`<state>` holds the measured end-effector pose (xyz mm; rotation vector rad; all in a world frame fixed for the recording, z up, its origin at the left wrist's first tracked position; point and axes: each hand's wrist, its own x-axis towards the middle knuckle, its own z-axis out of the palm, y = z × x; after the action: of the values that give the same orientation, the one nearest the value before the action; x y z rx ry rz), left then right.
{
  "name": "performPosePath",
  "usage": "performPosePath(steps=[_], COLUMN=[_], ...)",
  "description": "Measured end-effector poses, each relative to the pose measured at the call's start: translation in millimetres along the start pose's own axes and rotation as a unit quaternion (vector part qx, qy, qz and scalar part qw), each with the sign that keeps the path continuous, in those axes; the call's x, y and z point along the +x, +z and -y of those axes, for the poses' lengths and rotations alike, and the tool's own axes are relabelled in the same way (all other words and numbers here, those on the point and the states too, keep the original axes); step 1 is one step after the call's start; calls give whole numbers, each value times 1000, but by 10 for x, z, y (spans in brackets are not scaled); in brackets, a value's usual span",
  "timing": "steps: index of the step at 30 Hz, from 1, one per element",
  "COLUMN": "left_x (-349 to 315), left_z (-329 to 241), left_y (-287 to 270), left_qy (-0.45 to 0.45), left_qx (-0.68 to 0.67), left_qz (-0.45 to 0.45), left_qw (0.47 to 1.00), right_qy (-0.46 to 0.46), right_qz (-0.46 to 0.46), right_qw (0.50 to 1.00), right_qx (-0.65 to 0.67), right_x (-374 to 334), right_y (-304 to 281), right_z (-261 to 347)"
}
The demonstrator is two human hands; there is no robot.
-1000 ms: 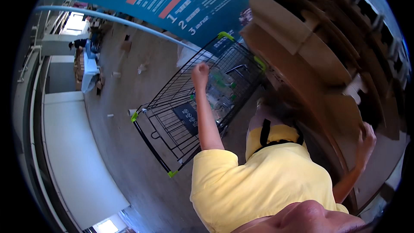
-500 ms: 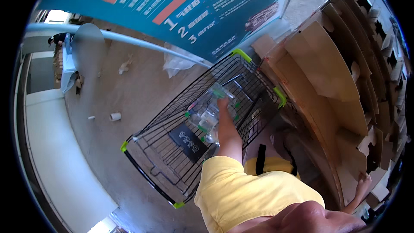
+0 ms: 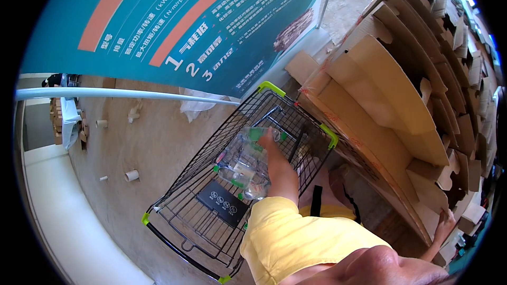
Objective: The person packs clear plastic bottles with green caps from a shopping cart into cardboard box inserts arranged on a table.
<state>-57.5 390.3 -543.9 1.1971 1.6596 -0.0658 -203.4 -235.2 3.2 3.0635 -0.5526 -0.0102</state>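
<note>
The left hand [image 3: 268, 140], mid-frame, is down against the clear plastic bottles [image 3: 244, 159], whereas a second ago it hung raised above them; whether its fingers clamp one I cannot tell; the transparent, green-capped bottles lie bunched inside the black wire cart [image 3: 272, 88]; at lower right, the right hand [image 3: 445, 224] touches brown cardboard [image 3: 388, 103], its grip unclear.
</note>
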Motion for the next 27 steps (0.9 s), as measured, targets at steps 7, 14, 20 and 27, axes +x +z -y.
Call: performPosePath(steps=[7, 14, 20, 27], left_x=[-426, -1061, -2842, -5758], left_z=[57, -61, -1028, -1614], left_y=[-570, -1665, -1973, -958], left_qy=[-141, 167, 458, 418], left_qx=[-254, -263, -100, -277], left_qz=[288, 438, 319, 741], left_qw=[913, 843, 823, 446], right_qy=[-56, -115, -134, -182], right_qz=[-45, -108, -79, -107], right_qw=[997, 986, 979, 965], right_qx=[22, 61, 132, 158], right_x=[33, 125, 120, 109], right_y=[130, 54, -199, -276], right_z=[-248, 9, 100, -143])
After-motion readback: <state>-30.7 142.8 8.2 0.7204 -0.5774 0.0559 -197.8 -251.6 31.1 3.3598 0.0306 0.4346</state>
